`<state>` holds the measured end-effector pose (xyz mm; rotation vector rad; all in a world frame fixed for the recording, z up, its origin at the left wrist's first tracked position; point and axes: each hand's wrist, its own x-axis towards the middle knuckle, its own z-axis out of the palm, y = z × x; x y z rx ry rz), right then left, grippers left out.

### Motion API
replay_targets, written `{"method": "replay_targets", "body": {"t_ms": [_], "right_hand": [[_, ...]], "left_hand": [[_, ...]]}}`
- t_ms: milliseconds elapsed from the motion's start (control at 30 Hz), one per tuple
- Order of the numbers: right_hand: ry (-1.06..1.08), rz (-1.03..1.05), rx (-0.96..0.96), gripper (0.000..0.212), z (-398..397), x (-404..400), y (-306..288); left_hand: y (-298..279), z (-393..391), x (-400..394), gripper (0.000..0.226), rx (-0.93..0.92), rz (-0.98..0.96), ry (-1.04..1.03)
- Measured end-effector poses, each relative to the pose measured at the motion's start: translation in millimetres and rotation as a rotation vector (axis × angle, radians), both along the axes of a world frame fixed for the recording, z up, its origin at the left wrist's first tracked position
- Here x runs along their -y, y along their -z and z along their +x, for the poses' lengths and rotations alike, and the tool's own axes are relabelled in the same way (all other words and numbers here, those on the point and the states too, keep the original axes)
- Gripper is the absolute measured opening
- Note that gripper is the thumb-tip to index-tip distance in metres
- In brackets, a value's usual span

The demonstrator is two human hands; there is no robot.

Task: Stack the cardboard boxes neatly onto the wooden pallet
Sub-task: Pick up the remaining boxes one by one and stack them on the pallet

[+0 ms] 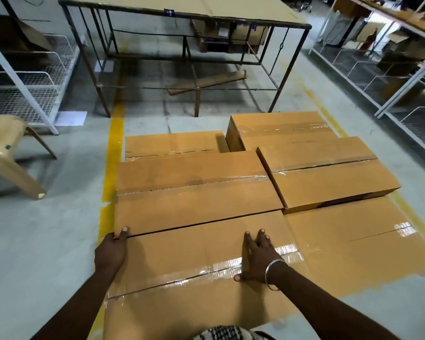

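Several taped brown cardboard boxes lie packed together on the floor in front of me; the pallet beneath them is hidden. My left hand (113,249) grips the far-left corner of the nearest box (182,261), thumb on top. My right hand (260,258) lies flat, fingers spread, on that box's top by the shiny tape seam. Behind it sits a second box (189,192). A raised box (329,173) rests on the lower right one (353,241). Two more boxes (280,131) (172,143) are at the back.
A metal-framed table (182,25) topped with cardboard sheets stands behind the boxes. A beige plastic chair (10,155) is at the left, wire racks (22,77) behind it, shelving (390,69) at the right. A yellow floor line (113,148) runs along the boxes' left side.
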<state>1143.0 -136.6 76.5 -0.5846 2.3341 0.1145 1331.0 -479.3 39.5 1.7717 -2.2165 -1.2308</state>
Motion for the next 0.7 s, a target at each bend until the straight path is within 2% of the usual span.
{"method": "replay_targets", "body": {"t_ms": [133,267,367,467,600,700], "right_hand": [[-0.003,-0.005,-0.007,0.143,2,-4,5],[-0.018,-0.002,-0.069,0.14,0,-14,9],[-0.028,-0.018,-0.073,0.138,-1,-26,12],[-0.084,-0.027,-0.086,0.136,-2,-32,15],[-0.18,-0.034,-0.099,0.133,-11,-36,16],[-0.237,-0.06,-0.115,0.129,-14,-38,19]], "left_hand": [[-3,6,-17,0.053,0.086,-0.008,-0.044],[-1,0,-9,0.049,0.042,0.12,-0.013],[0,-4,-11,0.051,0.048,0.139,-0.012],[-8,-6,-22,0.048,0.07,0.096,-0.06],[-10,13,-65,0.064,0.116,-0.045,-0.128],[-7,43,-125,0.071,0.286,-0.153,-0.082]]}}
